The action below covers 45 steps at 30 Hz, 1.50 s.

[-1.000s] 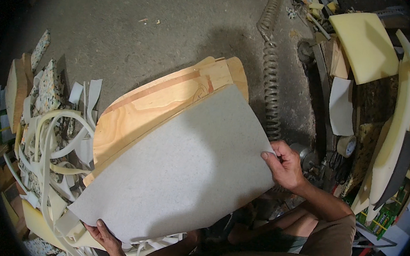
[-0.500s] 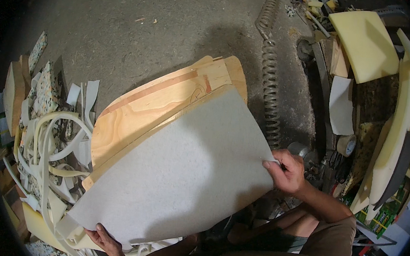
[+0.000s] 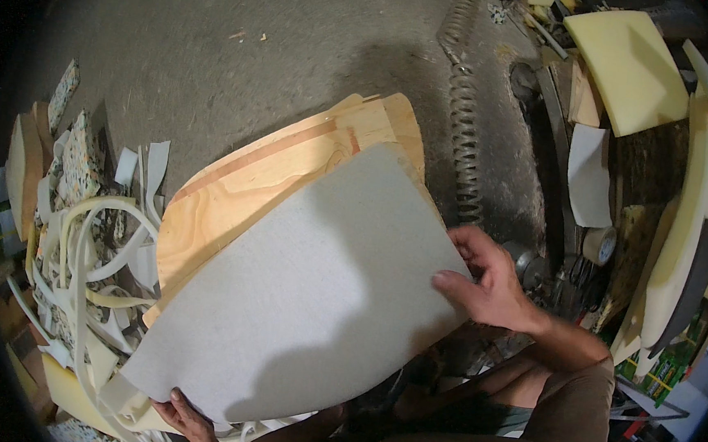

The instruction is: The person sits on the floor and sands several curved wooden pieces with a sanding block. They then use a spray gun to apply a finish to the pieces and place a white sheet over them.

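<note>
A thin pale grey sheet [image 3: 283, 290], foam or felt by its look, lies over a curved plywood panel [image 3: 231, 221]. Wood shows along the far edge and at the upper right. My left hand [image 3: 185, 423] pinches the sheet's near-left corner, thumb on top and fingers underneath. At the right edge, my right hand [image 3: 493, 284] straddles the sheet's rim, with its thumb over the grey face and its other fingers along the outer side, partly hidden. My shadow covers the sheet's right and near parts.
White and yellow foam offcuts [image 3: 108, 269] heap up on the left. A coiled air hose [image 3: 462, 138] runs along the concrete floor [image 3: 242, 65]. On the right are yellow foam pads [image 3: 627, 72], a roll of tape [image 3: 599, 245] and a grey scrap [image 3: 589, 176].
My right hand has shifted left and up along the sheet's right edge, its fingers spreading more. The sheet's right side lies closer over the wood. My left hand stays at its corner.
</note>
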Tool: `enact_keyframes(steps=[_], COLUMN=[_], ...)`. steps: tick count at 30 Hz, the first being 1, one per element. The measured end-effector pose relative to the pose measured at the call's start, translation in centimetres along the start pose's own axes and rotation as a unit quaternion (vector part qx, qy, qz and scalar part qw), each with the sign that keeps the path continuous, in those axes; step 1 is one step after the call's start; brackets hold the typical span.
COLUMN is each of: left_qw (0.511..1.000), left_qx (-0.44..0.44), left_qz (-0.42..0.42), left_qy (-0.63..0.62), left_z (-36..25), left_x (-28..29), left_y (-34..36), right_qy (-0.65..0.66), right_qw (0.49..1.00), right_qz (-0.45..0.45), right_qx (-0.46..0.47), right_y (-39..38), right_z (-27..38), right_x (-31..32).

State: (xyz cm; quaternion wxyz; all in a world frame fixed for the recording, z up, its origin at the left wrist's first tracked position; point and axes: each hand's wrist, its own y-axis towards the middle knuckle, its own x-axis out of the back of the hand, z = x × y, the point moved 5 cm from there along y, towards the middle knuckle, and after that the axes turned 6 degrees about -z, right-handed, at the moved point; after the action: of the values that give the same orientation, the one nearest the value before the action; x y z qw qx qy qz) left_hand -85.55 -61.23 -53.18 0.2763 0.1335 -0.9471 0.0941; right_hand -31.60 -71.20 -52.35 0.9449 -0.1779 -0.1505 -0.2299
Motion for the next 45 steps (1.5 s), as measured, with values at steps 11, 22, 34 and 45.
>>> enact_keyframes(steps=[11,22,34,45], left_qw=[1.0,0.999,1.0,0.999], left_qx=[0.011,0.026,-0.005,0.014], left_qz=[0.001,-0.027,-0.011,0.006], left_qy=[0.007,0.0,0.016,0.037], left_z=[1.1,0.2,-1.4,0.1], left_x=[1.3,0.1,-2.0,-2.0], left_y=[0.0,-1.1,0.3,0.9], right_qy=[-0.126,-0.146,-0.132,-0.139], right_qw=[0.985,0.974,0.976,0.98], right_qz=[-0.087,-0.136,-0.152,-0.137], right_qx=[0.076,0.104,0.081,0.045], right_y=[0.8,-0.7,0.8,1.0], right_z=[0.9,-0.9,-2.3,-2.7], right_x=[0.5,0.9,0.1,-0.2])
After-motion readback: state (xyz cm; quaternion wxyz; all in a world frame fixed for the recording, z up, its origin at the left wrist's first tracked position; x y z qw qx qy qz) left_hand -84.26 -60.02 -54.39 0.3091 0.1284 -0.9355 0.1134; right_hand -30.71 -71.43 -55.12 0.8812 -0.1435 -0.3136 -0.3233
